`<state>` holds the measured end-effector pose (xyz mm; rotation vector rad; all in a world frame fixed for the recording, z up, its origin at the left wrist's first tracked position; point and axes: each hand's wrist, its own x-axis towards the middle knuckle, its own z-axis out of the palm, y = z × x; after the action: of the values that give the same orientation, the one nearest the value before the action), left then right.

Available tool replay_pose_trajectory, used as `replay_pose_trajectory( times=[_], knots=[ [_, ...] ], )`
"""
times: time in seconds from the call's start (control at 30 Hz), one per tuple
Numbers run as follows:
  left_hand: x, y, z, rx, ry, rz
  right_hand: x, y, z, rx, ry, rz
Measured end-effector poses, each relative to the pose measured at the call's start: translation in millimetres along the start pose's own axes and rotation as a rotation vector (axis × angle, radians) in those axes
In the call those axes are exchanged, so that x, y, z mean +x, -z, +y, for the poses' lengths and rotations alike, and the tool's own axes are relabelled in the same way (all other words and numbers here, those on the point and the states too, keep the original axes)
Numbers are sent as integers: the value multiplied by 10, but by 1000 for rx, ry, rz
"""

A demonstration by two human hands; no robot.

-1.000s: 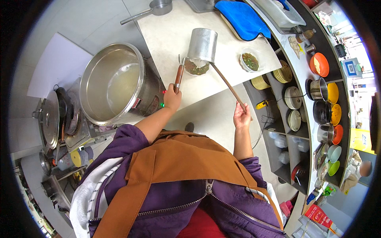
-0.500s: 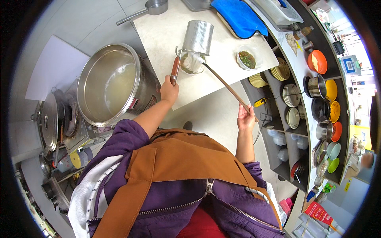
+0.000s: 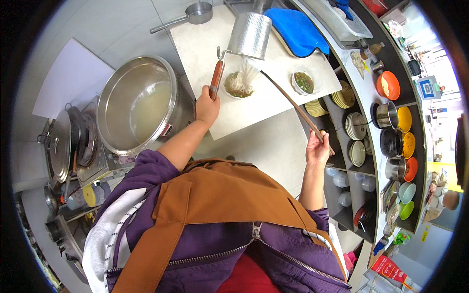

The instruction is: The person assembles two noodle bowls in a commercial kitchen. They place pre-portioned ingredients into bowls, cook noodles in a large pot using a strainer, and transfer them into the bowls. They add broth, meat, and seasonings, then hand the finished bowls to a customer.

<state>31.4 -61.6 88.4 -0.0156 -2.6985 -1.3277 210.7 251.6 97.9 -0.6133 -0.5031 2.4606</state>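
My left hand (image 3: 208, 108) is closed around the wooden handle of a perforated metal noodle strainer (image 3: 250, 35). The strainer is tipped, its mouth over a clear plastic bowl (image 3: 239, 95) on the pale worktop. Pale noodles (image 3: 247, 73), blurred by motion, trail from the mouth down into the bowl, where brownish-green broth shows. In my right hand (image 3: 317, 148) are long brown chopsticks (image 3: 292, 101), pinched near their back end. Their dark tips point at the noodles, just to the right of them and apart. A second clear bowl (image 3: 304, 83) with broth and chopped greens stands to the right.
A large steel pot (image 3: 137, 105) of cloudy liquid stands left, beside a burner (image 3: 90, 141). On the worktop's far side lie a long-handled saucepan (image 3: 199, 13) and a blue cloth (image 3: 298, 31). Shelves of plates (image 3: 355, 126) and colourful bowls (image 3: 388, 85) run along the right.
The strainer has risen slightly above the bowl, and the noodles have slid out of it into the bowl. My right hand has drawn the chopsticks right, away from the noodles.
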Motion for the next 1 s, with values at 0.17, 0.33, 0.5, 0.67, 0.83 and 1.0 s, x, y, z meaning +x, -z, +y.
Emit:
replay_pose_trajectory(
  times=[0.17,0.33,0.5,0.67,0.83,1.0],
  knots=[
    [93,140,147,-52,6,-10,79,-135,-150,-28,17,-119],
    [97,187,182,-64,10,9,258,-9,-80,-71,-5,-72],
    [72,169,98,-57,3,15,528,170,105,-140,-12,9],
    [27,164,5,-63,-16,7,618,218,208,-214,-36,-21],
    [-41,150,-84,-46,8,-24,516,53,238,-353,5,-61],
    [-104,149,-214,-56,32,-77,237,-363,129,-690,110,-216]
  ],
)
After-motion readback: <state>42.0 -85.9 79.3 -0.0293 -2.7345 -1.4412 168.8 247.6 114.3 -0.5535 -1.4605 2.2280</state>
